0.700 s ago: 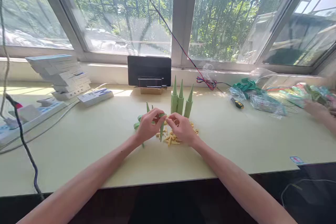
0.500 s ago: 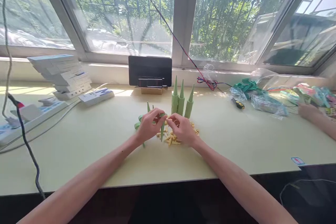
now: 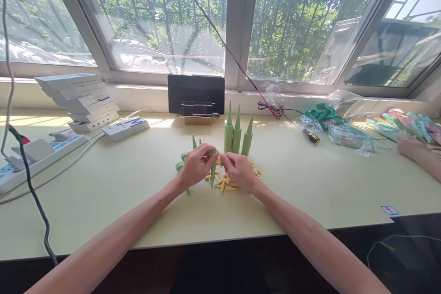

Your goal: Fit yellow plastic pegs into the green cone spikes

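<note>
No whole word can be read. On the white box (image 3: 126,128) lying at the left of the frame stands a large blue mark shaped like the letter M, with dark print beside it too small to make out. The stack of boxes (image 3: 82,101) behind it carries tiny, unreadable lines. A blue-edged sticker (image 3: 389,211) at lower right shows an illegible red sign.

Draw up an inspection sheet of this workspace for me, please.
Surface: pale yellow table, partly sunlit.
Job's things: three green towers upright; yellow pegs scattered.
Clutter: boxes stacked at left; plastic bags at right.
Left hand: pinches a green spike, tip down.
Right hand: pinched shut beside it; any contents hidden.
Cables: black cable over the front edge at left; coiled wires at the back.
Surroundings: windows behind the table; a co-worker's hand at far right.
</note>
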Demonstrator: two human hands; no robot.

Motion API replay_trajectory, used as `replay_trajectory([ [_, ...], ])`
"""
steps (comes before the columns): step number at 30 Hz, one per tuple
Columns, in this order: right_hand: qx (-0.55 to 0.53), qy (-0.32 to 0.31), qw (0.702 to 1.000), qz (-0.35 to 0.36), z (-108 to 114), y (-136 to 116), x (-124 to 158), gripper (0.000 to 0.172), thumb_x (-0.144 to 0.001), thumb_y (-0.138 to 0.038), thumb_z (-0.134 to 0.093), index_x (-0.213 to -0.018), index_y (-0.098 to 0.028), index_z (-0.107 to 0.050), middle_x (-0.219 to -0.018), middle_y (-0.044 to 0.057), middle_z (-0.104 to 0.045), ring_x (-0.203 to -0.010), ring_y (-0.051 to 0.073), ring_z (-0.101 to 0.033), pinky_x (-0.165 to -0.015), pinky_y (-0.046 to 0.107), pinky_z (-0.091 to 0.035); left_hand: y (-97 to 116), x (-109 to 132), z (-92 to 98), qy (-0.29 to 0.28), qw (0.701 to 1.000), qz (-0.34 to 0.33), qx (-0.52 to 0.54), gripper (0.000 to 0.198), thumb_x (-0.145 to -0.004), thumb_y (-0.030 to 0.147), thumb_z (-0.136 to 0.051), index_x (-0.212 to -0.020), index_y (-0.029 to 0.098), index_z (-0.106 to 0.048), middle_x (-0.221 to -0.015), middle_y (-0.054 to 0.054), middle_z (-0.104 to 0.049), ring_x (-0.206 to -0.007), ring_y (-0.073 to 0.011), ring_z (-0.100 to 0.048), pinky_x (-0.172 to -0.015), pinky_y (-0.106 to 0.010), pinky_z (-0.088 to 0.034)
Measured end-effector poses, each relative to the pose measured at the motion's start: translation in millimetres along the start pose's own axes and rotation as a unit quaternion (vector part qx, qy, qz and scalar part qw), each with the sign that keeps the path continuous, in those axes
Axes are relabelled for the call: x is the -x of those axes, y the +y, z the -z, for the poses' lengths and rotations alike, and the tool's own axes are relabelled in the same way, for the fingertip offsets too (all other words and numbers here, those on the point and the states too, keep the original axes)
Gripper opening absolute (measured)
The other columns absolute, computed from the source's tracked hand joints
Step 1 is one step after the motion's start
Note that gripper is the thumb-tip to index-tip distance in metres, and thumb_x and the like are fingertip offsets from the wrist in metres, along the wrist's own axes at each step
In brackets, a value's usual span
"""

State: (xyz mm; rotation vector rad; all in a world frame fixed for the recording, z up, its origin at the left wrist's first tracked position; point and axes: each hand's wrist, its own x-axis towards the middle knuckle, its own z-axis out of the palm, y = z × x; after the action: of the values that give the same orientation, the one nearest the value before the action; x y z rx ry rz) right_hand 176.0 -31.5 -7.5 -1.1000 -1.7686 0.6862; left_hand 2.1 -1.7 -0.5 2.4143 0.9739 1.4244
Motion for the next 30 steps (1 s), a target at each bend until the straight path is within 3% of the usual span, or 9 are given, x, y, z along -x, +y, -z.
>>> replay_trajectory([
  [7, 0.000, 0.012, 1.000, -0.002, -1, 4, -1, 0.046, -0.098, -0.047, -0.040, -0.063, -0.019, -0.049, -0.053, -0.003, -0.045, -0.051, 0.011, -0.040, -0.055, 0.025, -0.031, -1, 0, -0.3, -0.008, 1.000, 0.014, 0.011, 0.020, -0.093, 0.032, -0.056, -0.107, 0.019, -0.060, -0.091, -0.003, -0.068, -0.068, -0.0107, -0.067, -0.058, -0.020, -0.058],
  [22, 0.004, 0.001, 1.000, -0.013, -3, 7, -2, 0.055, -0.100, -0.051, -0.032, -0.056, -0.019, -0.041, -0.051, -0.003, -0.044, -0.051, 0.011, -0.041, -0.055, 0.025, -0.031, -1, 1, 0.1, -0.010, 1.000, -0.015, 0.000, 0.014, -0.093, 0.030, -0.057, -0.102, 0.019, -0.061, -0.092, -0.003, -0.068, -0.069, -0.0108, -0.065, -0.059, -0.021, -0.059],
  [25, -0.001, 0.007, 1.000, -0.009, -1, 3, -1, 0.049, -0.099, -0.049, -0.035, -0.060, -0.019, -0.044, -0.055, -0.002, -0.048, -0.052, 0.011, -0.043, -0.055, 0.025, -0.032, -2, 2, -0.2, -0.006, 1.000, -0.012, -0.006, 0.015, -0.093, 0.030, -0.056, -0.101, 0.019, -0.062, -0.092, -0.004, -0.067, -0.069, -0.0108, -0.064, -0.060, -0.022, -0.060],
  [30, -0.031, 0.010, 0.999, 0.003, 2, -4, 1, 0.026, -0.092, -0.045, -0.052, -0.085, -0.020, -0.054, -0.069, -0.002, -0.055, -0.052, 0.011, -0.046, -0.052, 0.024, -0.035, -1, 1, -0.6, 0.013, 1.000, 0.008, -0.013, 0.017, -0.093, 0.033, -0.057, -0.102, 0.019, -0.061, -0.091, -0.004, -0.068, -0.070, -0.0118, -0.064, -0.062, -0.024, -0.060],
])
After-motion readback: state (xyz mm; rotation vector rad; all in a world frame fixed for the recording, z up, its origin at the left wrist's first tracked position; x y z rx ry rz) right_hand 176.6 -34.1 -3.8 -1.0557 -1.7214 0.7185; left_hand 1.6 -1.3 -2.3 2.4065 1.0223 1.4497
